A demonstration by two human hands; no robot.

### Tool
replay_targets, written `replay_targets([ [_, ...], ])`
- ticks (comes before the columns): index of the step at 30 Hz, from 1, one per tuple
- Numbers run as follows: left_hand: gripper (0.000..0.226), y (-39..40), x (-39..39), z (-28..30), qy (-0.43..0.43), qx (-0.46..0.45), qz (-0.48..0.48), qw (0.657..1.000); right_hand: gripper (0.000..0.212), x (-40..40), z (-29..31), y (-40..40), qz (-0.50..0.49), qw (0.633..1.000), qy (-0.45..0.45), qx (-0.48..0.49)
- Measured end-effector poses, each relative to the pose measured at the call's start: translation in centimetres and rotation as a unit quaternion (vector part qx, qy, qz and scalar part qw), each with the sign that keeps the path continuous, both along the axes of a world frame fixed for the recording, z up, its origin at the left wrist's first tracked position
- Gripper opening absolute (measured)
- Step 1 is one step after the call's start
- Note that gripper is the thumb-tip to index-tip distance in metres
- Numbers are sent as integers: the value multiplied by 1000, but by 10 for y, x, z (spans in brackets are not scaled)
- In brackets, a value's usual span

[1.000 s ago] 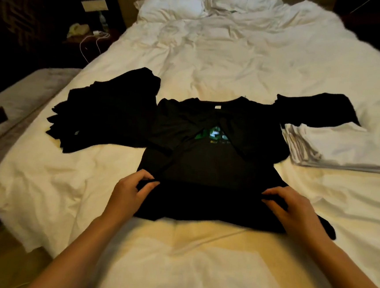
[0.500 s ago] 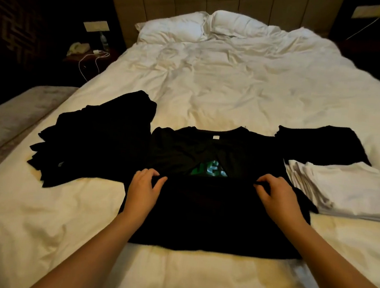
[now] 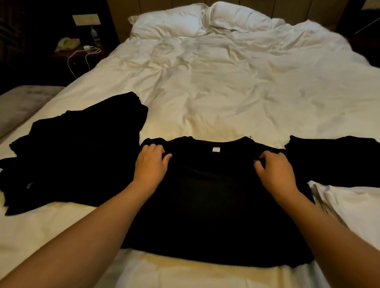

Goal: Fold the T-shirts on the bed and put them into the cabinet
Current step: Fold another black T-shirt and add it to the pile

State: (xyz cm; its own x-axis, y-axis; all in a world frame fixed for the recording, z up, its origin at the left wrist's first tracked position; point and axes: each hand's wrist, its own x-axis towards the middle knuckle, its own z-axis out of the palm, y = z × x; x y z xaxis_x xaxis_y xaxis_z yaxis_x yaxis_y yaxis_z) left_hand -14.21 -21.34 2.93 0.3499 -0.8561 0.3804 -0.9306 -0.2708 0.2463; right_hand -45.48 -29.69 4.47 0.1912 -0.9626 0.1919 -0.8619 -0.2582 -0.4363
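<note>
The left hand [image 3: 151, 163] and right hand [image 3: 275, 172] each pinch a top corner of the soft black T-shirt [image 3: 213, 203] lying flat between them on the white bed [image 3: 212, 88], probably to line up its fold.

A black T-shirt [image 3: 213, 203] lies folded flat on the bed [image 3: 235, 90] (white neck label showing).
</note>
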Motion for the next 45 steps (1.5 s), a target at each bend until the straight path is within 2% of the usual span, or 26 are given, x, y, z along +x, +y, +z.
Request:
replay_targets([
  [10,33,-79,31,-8,-23,37,4,999,19,32,-12,-72,-9,998,53,-22],
  [14,33,-96,30,-13,-12,59,9,998,17,32,-26,-92,-26,999,34,-14],
  [19,35,-92,22,-20,9,81,10,997,40,25,-45,-84,-1,999,28,-38],
  [22,46,-77,13,-20,5,81,-11,997,53,24,-50,-62,15,998,32,-55],
  [25,50,-50,0,-21,-16,82,-37,996,55,28,-51,-31,28,998,32,-48],
  [28,37,-9,-14,-25,-31,79,-73,994,44,30,-53,9,52,997,37,-44],
  [31,18,39,-24,-35,-50,40,-116,991,29,25,-57,52,76,992,49,-83],
  [32,15,57,-26,-37,-55,18,-125,990,26,22,-56,68,86,990,51,-99],
  [34,26,91,-33,-40,-63,-7,-133,989,24,17,-57,95,100,984,50,-137],
  [37,34,133,-44,-45,-56,-23,-125,990,40,7,-63,132,125,972,28,-196],
  [40,44,164,-49,-54,-30,-13,-123,992,54,-3,-77,160,145,971,60,-179],
  [43,53,178,-49,-58,-27,26,-136,990,48,-5,-82,171,133,977,85,-144],
  [45,43,171,-46,-61,-36,40,-127,990,53,0,-82,167,116,979,87,-141],
])
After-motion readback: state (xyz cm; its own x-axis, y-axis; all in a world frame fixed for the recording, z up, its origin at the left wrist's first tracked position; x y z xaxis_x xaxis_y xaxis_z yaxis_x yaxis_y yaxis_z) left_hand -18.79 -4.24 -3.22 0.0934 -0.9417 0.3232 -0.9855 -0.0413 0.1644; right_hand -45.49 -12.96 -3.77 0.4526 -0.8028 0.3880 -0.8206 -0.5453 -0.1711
